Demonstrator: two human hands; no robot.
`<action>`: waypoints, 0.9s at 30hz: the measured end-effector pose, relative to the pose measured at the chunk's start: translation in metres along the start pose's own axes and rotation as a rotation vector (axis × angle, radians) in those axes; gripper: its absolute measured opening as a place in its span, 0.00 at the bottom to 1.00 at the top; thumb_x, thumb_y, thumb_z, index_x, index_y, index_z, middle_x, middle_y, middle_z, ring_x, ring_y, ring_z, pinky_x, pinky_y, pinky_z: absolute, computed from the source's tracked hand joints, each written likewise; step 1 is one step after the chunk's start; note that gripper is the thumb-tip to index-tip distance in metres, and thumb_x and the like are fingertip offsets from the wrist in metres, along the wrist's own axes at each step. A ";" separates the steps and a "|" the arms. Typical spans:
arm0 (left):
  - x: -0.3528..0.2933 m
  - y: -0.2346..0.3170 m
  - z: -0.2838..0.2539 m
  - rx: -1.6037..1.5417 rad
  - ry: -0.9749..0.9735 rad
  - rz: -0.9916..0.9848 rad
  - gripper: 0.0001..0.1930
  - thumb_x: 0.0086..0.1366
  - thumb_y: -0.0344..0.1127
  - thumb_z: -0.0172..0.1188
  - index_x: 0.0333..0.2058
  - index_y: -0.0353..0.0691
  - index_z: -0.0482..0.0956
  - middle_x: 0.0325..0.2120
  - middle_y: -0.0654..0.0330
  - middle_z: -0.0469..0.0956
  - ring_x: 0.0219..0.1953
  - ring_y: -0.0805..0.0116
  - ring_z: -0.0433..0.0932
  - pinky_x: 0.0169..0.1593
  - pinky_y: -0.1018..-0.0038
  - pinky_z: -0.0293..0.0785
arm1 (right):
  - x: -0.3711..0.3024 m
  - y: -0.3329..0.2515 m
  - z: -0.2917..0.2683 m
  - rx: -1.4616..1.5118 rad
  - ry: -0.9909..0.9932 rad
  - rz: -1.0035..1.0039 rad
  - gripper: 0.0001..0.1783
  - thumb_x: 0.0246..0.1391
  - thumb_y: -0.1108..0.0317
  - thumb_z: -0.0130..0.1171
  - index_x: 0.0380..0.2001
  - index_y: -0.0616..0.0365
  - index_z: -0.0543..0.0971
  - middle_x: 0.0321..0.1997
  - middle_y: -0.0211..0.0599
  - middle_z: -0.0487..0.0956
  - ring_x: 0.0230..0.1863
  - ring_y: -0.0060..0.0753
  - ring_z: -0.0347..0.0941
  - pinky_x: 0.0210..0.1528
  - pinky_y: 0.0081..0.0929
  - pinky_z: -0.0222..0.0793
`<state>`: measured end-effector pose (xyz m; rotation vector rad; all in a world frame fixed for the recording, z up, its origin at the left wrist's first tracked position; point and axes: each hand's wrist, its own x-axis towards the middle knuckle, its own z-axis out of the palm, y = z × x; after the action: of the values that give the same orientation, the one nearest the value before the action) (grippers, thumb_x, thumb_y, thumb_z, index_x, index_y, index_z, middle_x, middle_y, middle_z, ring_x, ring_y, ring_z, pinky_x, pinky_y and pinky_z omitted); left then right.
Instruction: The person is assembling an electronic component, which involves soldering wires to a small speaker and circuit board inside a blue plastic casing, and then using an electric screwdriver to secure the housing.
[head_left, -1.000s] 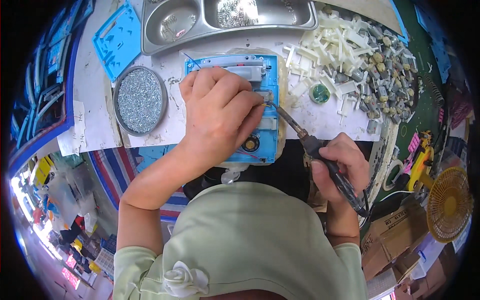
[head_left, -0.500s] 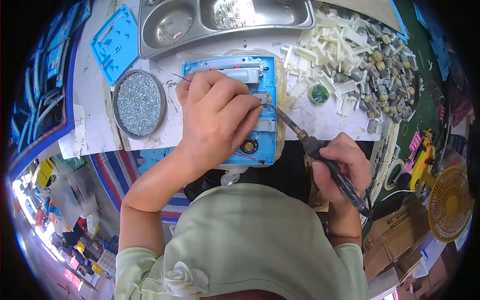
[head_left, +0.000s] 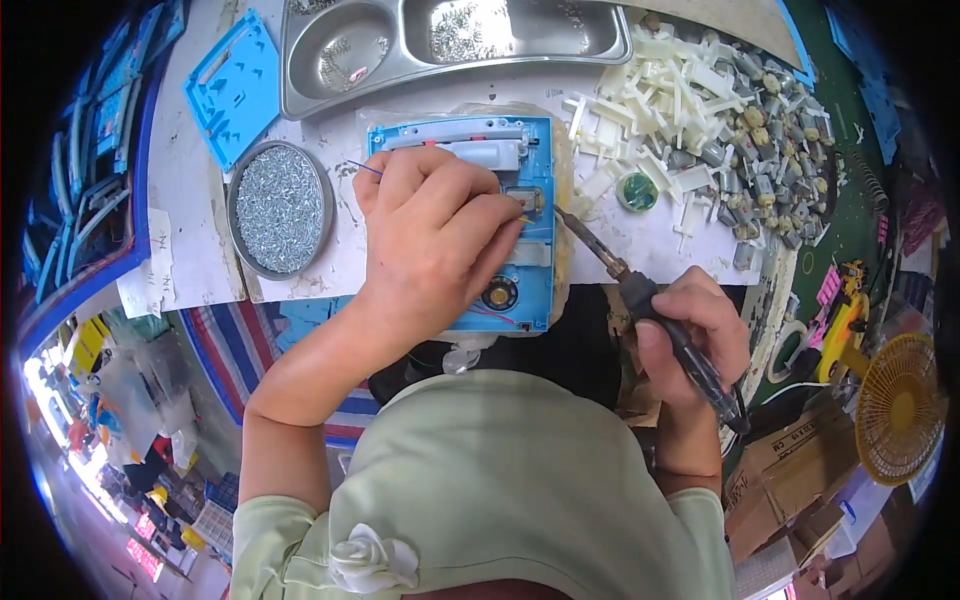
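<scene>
- Casing (head_left: 541, 165): smooth plastic
- Iron (head_left: 638, 292): plastic grip (head_left: 708, 382), dull metal shaft (head_left: 592, 240)
- Tray (head_left: 450, 72): glossy metal
- Screws (head_left: 280, 207): shiny metal
- Shirt (head_left: 500, 470): smooth, matt cloth
- Carton (head_left: 800, 460): matt cardboard

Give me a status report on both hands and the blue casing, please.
Left hand over blue casing, exact hold hidden. Right hand gripping soldering iron, tip by casing's right edge. In the way: left hand, masking much of casing's left side.
</scene>
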<state>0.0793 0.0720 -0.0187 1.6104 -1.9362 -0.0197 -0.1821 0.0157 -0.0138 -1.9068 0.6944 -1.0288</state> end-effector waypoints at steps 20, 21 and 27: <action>0.009 -0.010 -0.007 -0.130 0.062 0.077 0.16 0.48 0.20 0.73 0.37 0.39 0.84 0.28 0.60 0.80 0.31 0.61 0.77 0.37 0.67 0.71 | 0.003 0.009 0.001 0.020 0.028 0.000 0.15 0.48 0.74 0.73 0.38 0.62 0.79 0.21 0.33 0.75 0.18 0.25 0.66 0.19 0.21 0.55; 0.009 -0.011 -0.007 -0.122 0.060 0.090 0.16 0.47 0.20 0.73 0.37 0.39 0.84 0.28 0.60 0.80 0.31 0.61 0.77 0.36 0.67 0.71 | 0.004 0.009 0.001 0.025 0.028 -0.011 0.15 0.48 0.74 0.73 0.38 0.62 0.79 0.21 0.33 0.75 0.18 0.25 0.66 0.19 0.21 0.55; 0.012 -0.007 -0.005 -0.023 0.041 0.147 0.17 0.45 0.23 0.73 0.37 0.42 0.83 0.32 0.63 0.80 0.32 0.62 0.76 0.37 0.66 0.70 | 0.007 0.009 0.001 0.044 0.020 -0.014 0.16 0.47 0.74 0.73 0.39 0.62 0.79 0.20 0.33 0.75 0.18 0.25 0.65 0.19 0.22 0.55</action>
<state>0.0870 0.0617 -0.0121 1.4394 -2.0099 0.0499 -0.1783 0.0064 -0.0195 -1.8683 0.6660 -1.0646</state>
